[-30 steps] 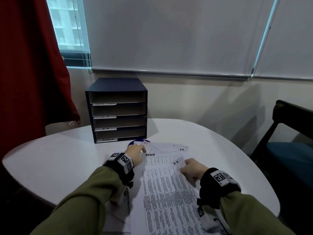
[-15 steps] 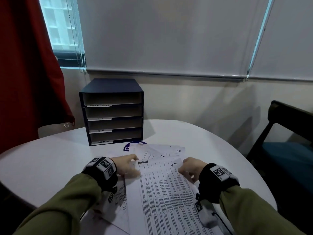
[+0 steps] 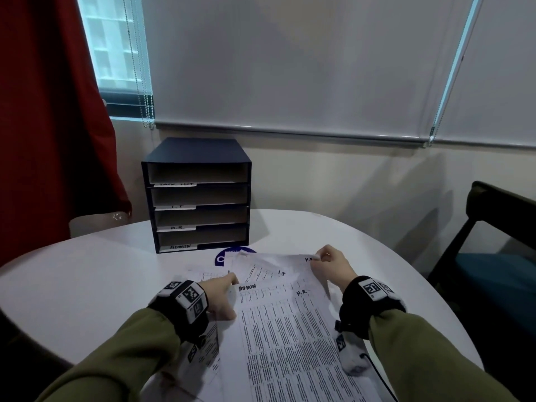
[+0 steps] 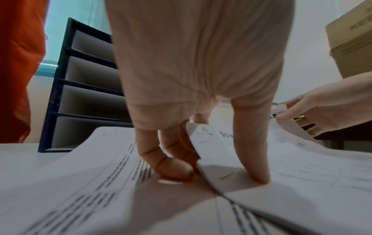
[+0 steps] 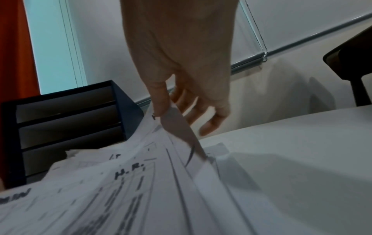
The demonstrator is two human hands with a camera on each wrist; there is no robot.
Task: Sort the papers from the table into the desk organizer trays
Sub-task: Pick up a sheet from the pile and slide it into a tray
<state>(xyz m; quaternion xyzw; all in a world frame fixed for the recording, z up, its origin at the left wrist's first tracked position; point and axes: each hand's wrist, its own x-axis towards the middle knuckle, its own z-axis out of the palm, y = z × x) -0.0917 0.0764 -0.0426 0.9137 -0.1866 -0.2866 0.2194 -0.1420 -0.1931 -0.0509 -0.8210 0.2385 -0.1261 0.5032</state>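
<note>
A dark blue desk organizer (image 3: 197, 195) stands at the back of the white table (image 3: 87, 285). Its four trays are labelled TASK LIST, I.T, H.R. and ADMIN from top to bottom, and all look empty. Printed papers (image 3: 290, 343) lie fanned out in front of me. My left hand (image 3: 229, 288) presses on the pile at the stapled corner of the ADMIN sheet (image 3: 261, 297), its other fingers (image 4: 171, 159) bent onto the sheet beside it. My right hand (image 3: 319, 256) pinches the far corner of an H.R. sheet (image 3: 278, 261) and lifts it; the pinch (image 5: 161, 111) shows in the right wrist view.
A dark chair with a teal seat (image 3: 499, 256) stands right of the table. A red curtain (image 3: 43, 111) hangs at the left. A round blue mark (image 3: 223, 256) peeks out from under the papers. A cardboard box (image 4: 352, 39) shows in the left wrist view.
My right hand has moved forward to the far corner of an H.R. sheet, pinched it and raised it. My left hand slid back and left earlier, then stayed on the ADMIN sheet.
</note>
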